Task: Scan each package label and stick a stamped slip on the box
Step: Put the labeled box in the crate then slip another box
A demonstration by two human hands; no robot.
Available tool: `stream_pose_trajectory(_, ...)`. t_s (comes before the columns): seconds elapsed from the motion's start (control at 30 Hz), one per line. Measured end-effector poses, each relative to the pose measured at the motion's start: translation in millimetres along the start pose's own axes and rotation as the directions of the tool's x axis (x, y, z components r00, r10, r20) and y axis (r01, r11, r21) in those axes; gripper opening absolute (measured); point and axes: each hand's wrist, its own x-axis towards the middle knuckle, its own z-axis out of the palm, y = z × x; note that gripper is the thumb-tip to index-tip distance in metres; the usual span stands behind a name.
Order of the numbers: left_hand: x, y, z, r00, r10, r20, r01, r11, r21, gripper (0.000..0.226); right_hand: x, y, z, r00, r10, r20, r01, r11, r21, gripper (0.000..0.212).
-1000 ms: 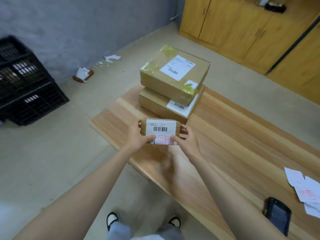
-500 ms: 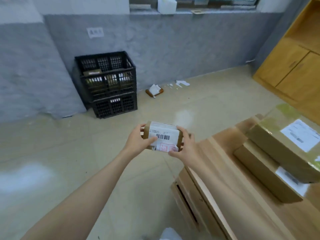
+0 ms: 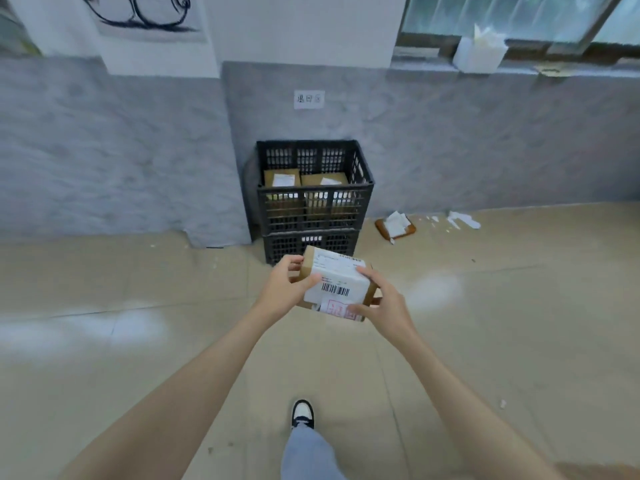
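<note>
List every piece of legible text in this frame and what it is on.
"退回区": small white wall sign above the black crate.
Shipping label on the held box: a barcode, but the print is too small to read.
Red stamped slip: characters are blurred.
Parcel labels inside the crate: unreadable.

parcel (image 3: 337, 284) between hands, before stacked crates (image 3: 313, 202) at wall; boxes (image 3: 301, 180) in top crate.

Both hands, left (image 3: 281, 289) and right (image 3: 380, 308), grip a labelled box (image 3: 337, 284) with stamped slip (image 3: 337, 309), before stacked crates (image 3: 313, 199)
</note>
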Motion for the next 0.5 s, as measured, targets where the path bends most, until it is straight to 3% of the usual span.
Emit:
stream_pose_trajectory(0.2, 138, 35, -46, 0.996, -0.015, -0.083, 0.02, 0.998, 0.061, 0.056, 144, -46, 1, 0.998, -0.045, -0.039, 0.045, 0.999, -0.006, 0.068)
stream_pose_trajectory(0.5, 312, 11, -117, 0.985, -0.119, -0.128, 0.127, 0.991, 0.051, 0.058, 334, -80, 28, 0.999, -0.009, -0.044, 0.0, 0.982, -0.186, 0.068)
